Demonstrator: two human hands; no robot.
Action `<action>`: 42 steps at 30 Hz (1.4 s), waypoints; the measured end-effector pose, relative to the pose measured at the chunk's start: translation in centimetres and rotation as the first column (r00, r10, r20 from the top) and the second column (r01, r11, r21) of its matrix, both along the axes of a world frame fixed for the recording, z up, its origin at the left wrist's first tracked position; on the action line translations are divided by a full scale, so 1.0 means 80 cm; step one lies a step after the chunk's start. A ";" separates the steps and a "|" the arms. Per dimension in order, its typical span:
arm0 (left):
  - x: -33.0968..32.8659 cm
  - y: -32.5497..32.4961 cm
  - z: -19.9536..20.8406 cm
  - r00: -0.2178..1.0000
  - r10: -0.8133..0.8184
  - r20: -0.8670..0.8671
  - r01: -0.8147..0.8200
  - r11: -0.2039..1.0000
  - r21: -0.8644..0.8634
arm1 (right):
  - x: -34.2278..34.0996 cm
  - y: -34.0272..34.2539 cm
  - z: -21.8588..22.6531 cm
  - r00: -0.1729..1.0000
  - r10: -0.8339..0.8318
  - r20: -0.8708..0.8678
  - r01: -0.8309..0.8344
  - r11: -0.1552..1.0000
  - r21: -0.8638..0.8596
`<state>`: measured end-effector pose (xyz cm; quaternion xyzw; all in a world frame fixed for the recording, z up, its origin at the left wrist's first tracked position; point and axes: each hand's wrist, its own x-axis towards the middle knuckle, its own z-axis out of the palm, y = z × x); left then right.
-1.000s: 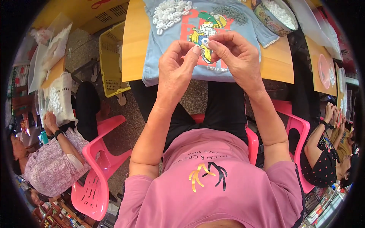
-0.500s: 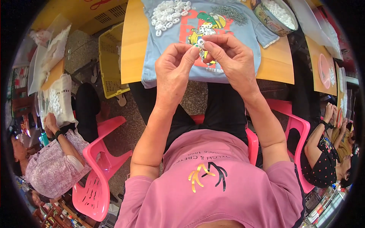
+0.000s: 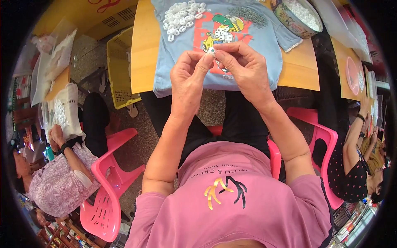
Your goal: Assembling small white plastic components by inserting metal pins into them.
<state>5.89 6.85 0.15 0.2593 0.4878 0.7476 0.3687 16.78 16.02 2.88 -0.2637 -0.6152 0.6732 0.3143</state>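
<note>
A small white plastic piece [image 3: 211,50] is pinched between my two hands, above a folded blue T-shirt [image 3: 173,62]. My left hand [image 3: 190,76] grips it with closed thumb and forefinger. From the other side my right hand [image 3: 246,70] holds the same piece, its fingers curled in. Beyond my fingers lie several white pieces with dark dots [image 3: 223,34] on the shirt's print. White oval plastic pieces with holes [image 3: 182,17] form a pile at the far left of the shirt. Small grey metal parts [image 3: 250,17], too fine to name, are heaped at the far right.
A round patterned tin [image 3: 304,29] full of small white parts stands at the table's far right. Under my work is a wooden table [image 3: 142,49]. A yellow crate [image 3: 118,70] stands left of it. People sit on both sides by pink chairs [image 3: 105,182].
Both hands have shifted slightly left with the white piece, and it is turned differently between my fingertips. At the right, a neighbour's arm has reached farther forward.
</note>
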 end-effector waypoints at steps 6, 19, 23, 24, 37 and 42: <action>-0.003 -0.008 0.005 0.998 -0.057 -0.032 0.059 0.995 0.076 | 0.002 0.007 0.001 0.989 0.075 -0.128 -0.095 0.983 -0.154; -0.001 -0.015 -0.006 0.988 -0.143 -0.062 0.156 0.921 0.356 | -0.010 -0.035 0.020 0.932 0.138 -0.337 -0.279 0.865 -0.418; -0.009 -0.013 -0.014 0.987 -0.152 -0.047 0.157 0.877 0.453 | -0.014 -0.032 0.023 0.912 0.169 -0.374 -0.314 0.874 -0.370; -0.012 -0.016 -0.013 0.983 -0.181 -0.032 0.178 0.887 0.425 | -0.013 -0.030 0.025 0.918 0.209 -0.337 -0.331 0.871 -0.363; -0.181 -0.089 -0.012 0.820 0.344 -0.457 -0.443 0.887 -0.127 | 0.051 0.160 -0.027 0.890 -0.310 0.334 0.017 0.755 0.656; -0.165 -0.075 -0.012 0.531 0.382 -0.756 -0.646 0.760 -0.070 | 0.064 0.182 -0.025 0.829 -0.313 0.464 -0.195 0.616 0.763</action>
